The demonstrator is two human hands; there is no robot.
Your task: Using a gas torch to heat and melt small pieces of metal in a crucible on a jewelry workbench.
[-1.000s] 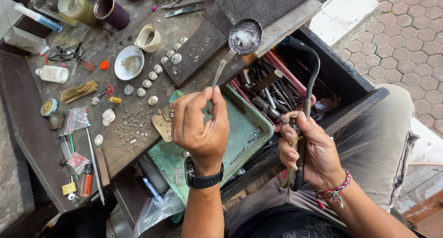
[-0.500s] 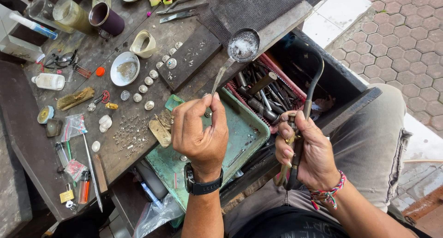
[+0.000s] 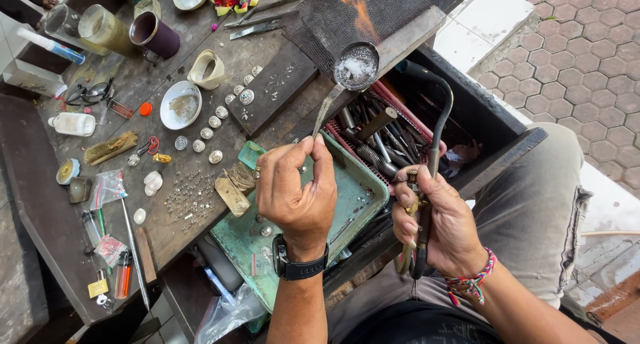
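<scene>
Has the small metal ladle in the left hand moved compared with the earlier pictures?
Cannot tell. The ladle in the left hand keeps its place over the corner of the dark mesh pad. An orange flame now burns above it.

The ladle (image 3: 355,67) at twelve o'clock looks like dull, scorched metal, holding a grainy white powder, and the torch (image 3: 437,141) is dark smooth metal tubing. The bench (image 3: 200,184) is worn, stained matt wood scattered with small shiny silver pieces (image 3: 217,117). The green tray (image 3: 363,191) at six o'clock is scuffed, chipped painted metal.
</scene>
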